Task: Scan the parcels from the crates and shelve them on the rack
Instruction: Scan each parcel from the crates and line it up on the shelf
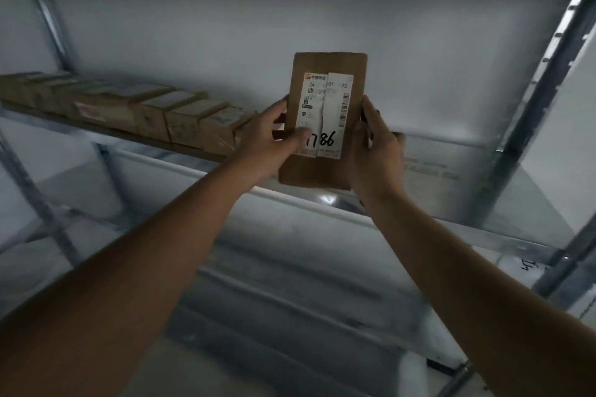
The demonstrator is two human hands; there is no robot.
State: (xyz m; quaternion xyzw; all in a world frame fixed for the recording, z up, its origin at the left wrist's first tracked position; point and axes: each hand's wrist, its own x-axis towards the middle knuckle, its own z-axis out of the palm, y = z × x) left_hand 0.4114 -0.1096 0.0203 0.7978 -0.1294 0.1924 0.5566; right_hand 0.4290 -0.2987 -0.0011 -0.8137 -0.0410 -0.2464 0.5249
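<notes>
A flat brown cardboard parcel (325, 119) is held upright between both hands, raised in front of the metal rack (529, 113), with its lower edge just above the front lip of the shelf (451, 213). A white shipping label (327, 114) faces the person; it is torn or creased down its middle, and black handwriting ending in "786" runs across its lower part. The left hand (274, 135) has its grip closed on the parcel's left edge, with the thumb lying over the label's lower left corner and the fingers curled behind the card. The right hand (375, 142) grips the parcel's right edge the same way, with the fingers wrapped round to the back. Both bare forearms reach up from below the parcel. To the left of the parcel, on the same shelf, a row of small cardboard boxes (135, 109) stands side by side, running away towards the far upright; the nearest one sits just beside the left hand. Above the parcel another shelf spans the rack.
</notes>
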